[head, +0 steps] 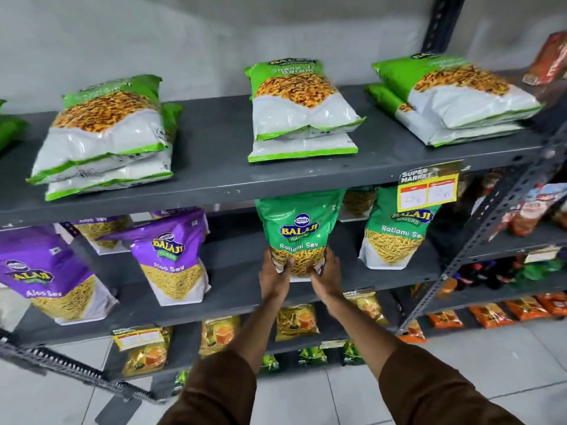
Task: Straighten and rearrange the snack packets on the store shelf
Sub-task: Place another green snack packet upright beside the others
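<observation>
A green Ratlami Sev packet stands upright on the middle grey shelf. My left hand grips its lower left corner and my right hand grips its lower right corner. A second Ratlami Sev packet stands to its right. Purple Aloo Sev packets stand to the left. On the top shelf lie stacks of light-green and white packets, at the left, in the middle and at the right.
A yellow price tag hangs from the top shelf's front edge. Lower shelves hold yellow packets and dark green packets. A second rack at the right carries orange packets. The slotted metal upright stands between the racks. White tiled floor lies below.
</observation>
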Action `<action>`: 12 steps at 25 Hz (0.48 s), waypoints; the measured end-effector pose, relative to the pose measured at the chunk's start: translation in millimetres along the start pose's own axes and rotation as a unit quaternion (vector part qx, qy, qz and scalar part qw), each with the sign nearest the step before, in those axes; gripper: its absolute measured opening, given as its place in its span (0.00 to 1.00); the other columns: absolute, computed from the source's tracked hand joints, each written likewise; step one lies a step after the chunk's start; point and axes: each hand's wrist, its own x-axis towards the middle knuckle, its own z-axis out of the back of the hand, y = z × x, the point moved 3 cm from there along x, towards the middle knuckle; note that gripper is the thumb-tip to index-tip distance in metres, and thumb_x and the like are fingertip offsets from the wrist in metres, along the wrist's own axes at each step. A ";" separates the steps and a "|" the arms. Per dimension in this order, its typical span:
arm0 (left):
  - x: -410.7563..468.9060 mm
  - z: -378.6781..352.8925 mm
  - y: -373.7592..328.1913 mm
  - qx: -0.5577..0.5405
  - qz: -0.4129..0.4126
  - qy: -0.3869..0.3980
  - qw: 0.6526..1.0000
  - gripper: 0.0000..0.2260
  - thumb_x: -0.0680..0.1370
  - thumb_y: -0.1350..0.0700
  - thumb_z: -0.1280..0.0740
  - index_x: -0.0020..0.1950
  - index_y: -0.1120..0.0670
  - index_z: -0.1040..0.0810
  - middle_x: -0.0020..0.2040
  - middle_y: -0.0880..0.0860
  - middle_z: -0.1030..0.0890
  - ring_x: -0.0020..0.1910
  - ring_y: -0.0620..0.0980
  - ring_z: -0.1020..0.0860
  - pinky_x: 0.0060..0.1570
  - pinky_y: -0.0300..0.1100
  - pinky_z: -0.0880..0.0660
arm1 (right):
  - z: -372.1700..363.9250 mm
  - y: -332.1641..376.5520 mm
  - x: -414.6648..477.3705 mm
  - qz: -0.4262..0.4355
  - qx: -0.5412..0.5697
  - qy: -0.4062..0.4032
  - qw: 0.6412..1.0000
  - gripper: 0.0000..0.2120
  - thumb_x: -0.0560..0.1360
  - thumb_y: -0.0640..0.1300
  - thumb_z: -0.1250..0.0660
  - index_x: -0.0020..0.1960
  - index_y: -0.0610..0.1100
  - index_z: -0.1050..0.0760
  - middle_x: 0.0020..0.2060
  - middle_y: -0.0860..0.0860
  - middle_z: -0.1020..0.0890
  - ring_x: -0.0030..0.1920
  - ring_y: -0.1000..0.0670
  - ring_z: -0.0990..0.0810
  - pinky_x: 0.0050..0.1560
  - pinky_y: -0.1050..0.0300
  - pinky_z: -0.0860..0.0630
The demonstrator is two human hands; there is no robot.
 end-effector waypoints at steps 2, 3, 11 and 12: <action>0.3 5.2 5.4 0.013 0.003 -0.018 1.000 0.29 0.73 0.44 0.30 0.71 0.50 0.34 0.64 0.51 0.21 0.64 0.53 0.23 0.66 0.58 0.28 | -7.9 2.1 -4.4 -0.005 0.011 0.024 1.000 0.36 0.72 0.47 0.27 0.76 0.47 0.38 0.65 0.44 0.26 0.67 0.46 0.29 0.59 0.59 0.33; 0.2 9.3 8.5 0.023 0.005 -0.031 0.999 0.29 0.73 0.44 0.31 0.71 0.49 0.35 0.64 0.50 0.21 0.64 0.54 0.24 0.65 0.57 0.28 | -14.0 0.8 -4.7 0.004 0.013 0.034 0.999 0.37 0.72 0.51 0.27 0.76 0.47 0.39 0.66 0.43 0.26 0.68 0.46 0.30 0.60 0.59 0.33; -6.5 17.4 10.9 0.047 -0.032 -0.035 0.998 0.45 0.68 0.33 0.33 0.77 0.51 0.48 0.76 0.55 0.35 0.74 0.56 0.35 0.69 0.59 0.33 | -19.0 1.3 -9.2 -0.010 0.015 0.068 0.998 0.36 0.74 0.44 0.28 0.77 0.48 0.40 0.68 0.44 0.29 0.70 0.45 0.29 0.66 0.58 0.32; -12.7 14.7 11.1 0.045 -0.023 -0.058 0.997 0.48 0.67 0.30 0.36 0.78 0.51 0.51 0.78 0.56 0.41 0.77 0.57 0.40 0.70 0.63 0.37 | -12.9 0.6 -9.6 -0.013 0.023 0.062 0.998 0.36 0.74 0.44 0.28 0.78 0.47 0.40 0.70 0.44 0.30 0.71 0.45 0.29 0.69 0.52 0.30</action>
